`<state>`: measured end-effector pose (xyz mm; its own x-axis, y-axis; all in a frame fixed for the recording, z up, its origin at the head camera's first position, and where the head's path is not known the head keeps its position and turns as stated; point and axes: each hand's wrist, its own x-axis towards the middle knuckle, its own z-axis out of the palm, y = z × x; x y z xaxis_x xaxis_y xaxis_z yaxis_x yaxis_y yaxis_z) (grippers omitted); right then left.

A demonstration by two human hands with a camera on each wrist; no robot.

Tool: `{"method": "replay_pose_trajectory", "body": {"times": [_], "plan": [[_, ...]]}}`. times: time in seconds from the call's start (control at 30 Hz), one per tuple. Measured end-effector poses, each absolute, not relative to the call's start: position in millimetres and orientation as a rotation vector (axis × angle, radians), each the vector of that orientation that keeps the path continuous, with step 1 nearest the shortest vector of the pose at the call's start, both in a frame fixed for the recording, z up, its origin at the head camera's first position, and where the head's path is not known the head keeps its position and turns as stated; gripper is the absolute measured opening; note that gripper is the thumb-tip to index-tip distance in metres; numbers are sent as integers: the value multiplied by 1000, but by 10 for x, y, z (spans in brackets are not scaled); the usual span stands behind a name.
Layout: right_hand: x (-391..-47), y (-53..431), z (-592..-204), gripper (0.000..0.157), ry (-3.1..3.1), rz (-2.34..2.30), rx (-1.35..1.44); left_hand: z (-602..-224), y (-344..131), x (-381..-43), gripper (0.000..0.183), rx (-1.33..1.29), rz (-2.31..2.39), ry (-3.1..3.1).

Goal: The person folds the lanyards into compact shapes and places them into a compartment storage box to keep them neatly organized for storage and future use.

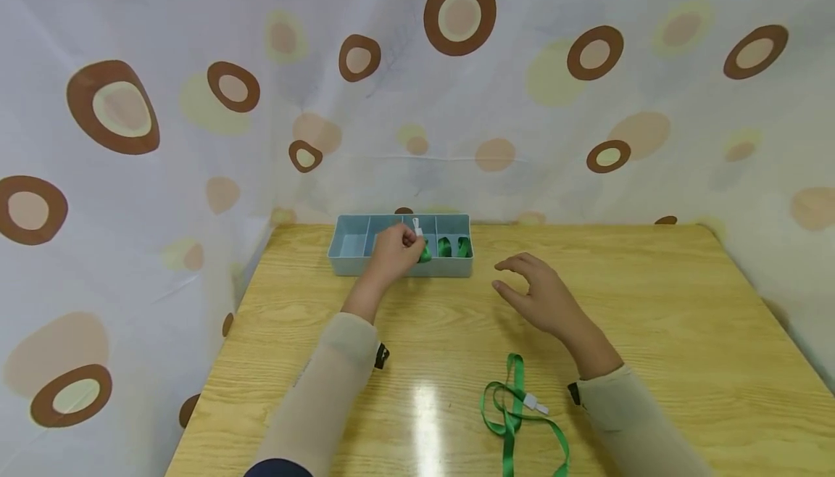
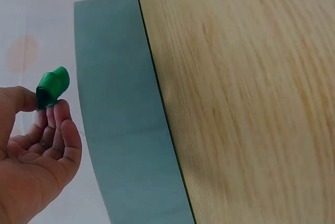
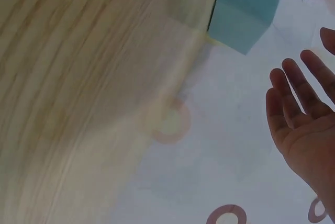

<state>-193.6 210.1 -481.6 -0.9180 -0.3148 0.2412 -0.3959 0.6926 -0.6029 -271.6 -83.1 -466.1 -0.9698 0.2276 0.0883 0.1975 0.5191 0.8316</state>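
Note:
My left hand (image 1: 393, 252) pinches a rolled green lanyard (image 2: 54, 84) with a white clip (image 1: 417, 228), held over the third compartment from the left of a blue divided box (image 1: 437, 267). In the left wrist view, thumb and fingertips meet at the roll's lower edge. Rolled green ribbon (image 1: 445, 247) sits in the box's rightmost compartment. To the right of the box, my right hand (image 1: 544, 299) hovers above the table with fingers spread and slightly bent, holding nothing. A loose green lanyard (image 1: 515, 412) with a white clip lies tangled on the table, nearer to me.
The wooden table (image 1: 665, 317) carries the box near its back edge. A white curtain (image 1: 391, 100) with brown and peach rings hangs behind and at the sides. Two compartments at the box's left show bare floors.

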Motion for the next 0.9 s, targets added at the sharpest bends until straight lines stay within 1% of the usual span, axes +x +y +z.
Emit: {"method": "replay_pose_trajectory", "body": {"times": [0.17,0.33,0.43,0.63,0.9], "plan": [[-2120,1949,-4878,46,-2855,945,607,-4674,-813,-2706,19,395,1519,2694],[-2261,1792,-4887,49,-2868,736,739,-4689,-807,-2678,20,384,1534,2680],[-2368,1723,-4931,43,-2823,635,791,-4707,-805,-2651,20,378,1547,2668],[-2509,1644,-5062,21,-2688,520,827,-4784,-785,-2622,19,363,1549,2662],[-2553,1557,-5028,9,-2665,433,795,-4832,-777,-2631,20,334,1565,2667]]}}
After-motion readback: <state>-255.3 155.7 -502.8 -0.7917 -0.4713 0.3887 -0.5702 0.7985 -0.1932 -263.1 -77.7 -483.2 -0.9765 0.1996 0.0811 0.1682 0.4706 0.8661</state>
